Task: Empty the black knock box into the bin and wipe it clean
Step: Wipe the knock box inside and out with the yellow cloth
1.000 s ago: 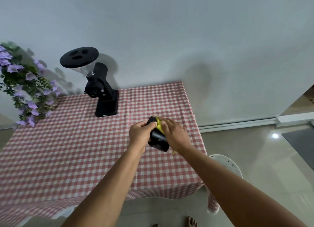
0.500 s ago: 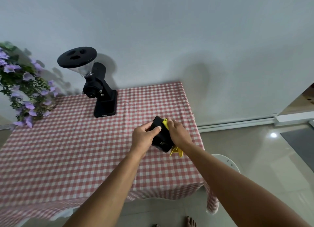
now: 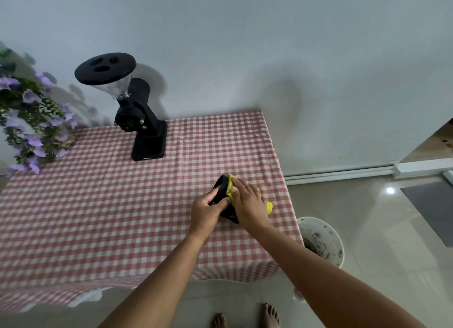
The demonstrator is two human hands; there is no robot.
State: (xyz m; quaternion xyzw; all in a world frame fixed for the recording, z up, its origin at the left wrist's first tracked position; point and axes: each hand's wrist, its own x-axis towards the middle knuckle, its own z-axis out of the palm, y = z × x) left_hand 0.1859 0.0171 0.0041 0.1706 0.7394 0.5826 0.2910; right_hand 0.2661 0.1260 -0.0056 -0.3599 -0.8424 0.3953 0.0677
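Note:
The black knock box (image 3: pixel 221 189) is held tilted above the right part of the checked table. My left hand (image 3: pixel 207 211) grips its left side. My right hand (image 3: pixel 248 202) presses a yellow cloth (image 3: pixel 230 183) against the box's rim and top; more of the cloth pokes out past my right hand on its right side. Most of the box is hidden by both hands. The white bin (image 3: pixel 321 240) stands on the floor just right of the table's front corner, with dark grounds stuck inside.
A black coffee grinder (image 3: pixel 139 121) stands at the back of the red-and-white checked tablecloth (image 3: pixel 98 205). Purple flowers (image 3: pixel 29 126) hang over the far left. My bare feet (image 3: pixel 245 318) are on the tiled floor below. A grey mat (image 3: pixel 431 207) lies at right.
My right hand has slid the yellow cloth over the top of the box, and the box has turned slightly in my left hand. Both hands stay over the same part of the table.

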